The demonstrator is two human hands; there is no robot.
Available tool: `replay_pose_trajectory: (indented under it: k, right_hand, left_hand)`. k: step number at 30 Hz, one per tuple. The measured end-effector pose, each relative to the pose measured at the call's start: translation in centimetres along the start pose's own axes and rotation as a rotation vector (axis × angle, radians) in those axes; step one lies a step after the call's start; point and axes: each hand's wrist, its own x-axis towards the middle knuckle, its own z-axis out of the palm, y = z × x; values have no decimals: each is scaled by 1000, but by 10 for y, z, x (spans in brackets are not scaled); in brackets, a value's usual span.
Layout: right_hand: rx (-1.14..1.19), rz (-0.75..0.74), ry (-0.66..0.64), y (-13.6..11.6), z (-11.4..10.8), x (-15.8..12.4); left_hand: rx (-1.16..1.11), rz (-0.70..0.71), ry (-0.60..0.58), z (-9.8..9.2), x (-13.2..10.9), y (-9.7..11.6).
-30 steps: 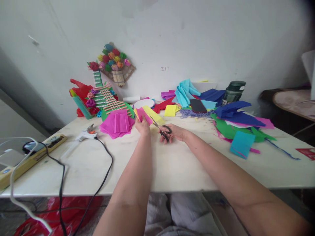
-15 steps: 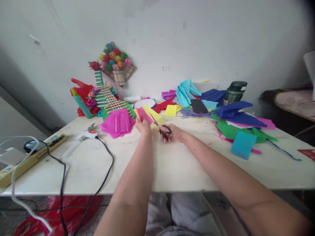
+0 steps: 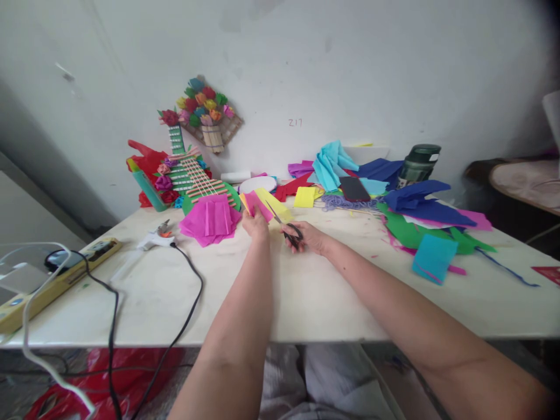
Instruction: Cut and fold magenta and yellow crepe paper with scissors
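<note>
Near the middle of the table, my left hand [image 3: 255,223] is closed on a stack of pink and yellow paper [image 3: 259,205]. My right hand [image 3: 305,236] grips black-handled scissors [image 3: 293,232], fingers in the loops. Their blades point up and left, at the right edge of the pink paper. Whether the blades touch the paper I cannot tell. A yellow paper sheet [image 3: 275,200] spreads behind the blades. Left of my left hand lies a pile of magenta paper sheets [image 3: 210,221], with a folded strip on top.
A white glue gun [image 3: 155,238] with a black cord and a yellow power strip [image 3: 98,251] lie at left. A paper-flower guitar [image 3: 199,178] leans by the wall. At right are a phone [image 3: 354,188], coloured paper [image 3: 433,256] and a dark green bottle [image 3: 420,164].
The scissor handles have drawn closer together, and the blades have narrowed. My left hand and the paper have hardly moved.
</note>
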Motion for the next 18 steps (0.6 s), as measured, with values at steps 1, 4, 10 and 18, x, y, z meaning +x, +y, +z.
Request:
replay_pose_trajectory:
  k: [1, 4, 10, 18]
  right_hand:
    - [0, -1, 6, 1, 0, 0]
    - [2, -12, 13, 2, 0, 1]
    - [6, -6, 14, 6, 0, 3]
    - [13, -1, 28, 7, 1, 5]
  left_hand:
    - [-6, 2, -2, 0, 0, 0]
    - [-21, 5, -8, 0, 0, -1]
    - [-16, 5, -18, 0, 0, 0]
    - [-17, -8, -22, -1, 0, 1]
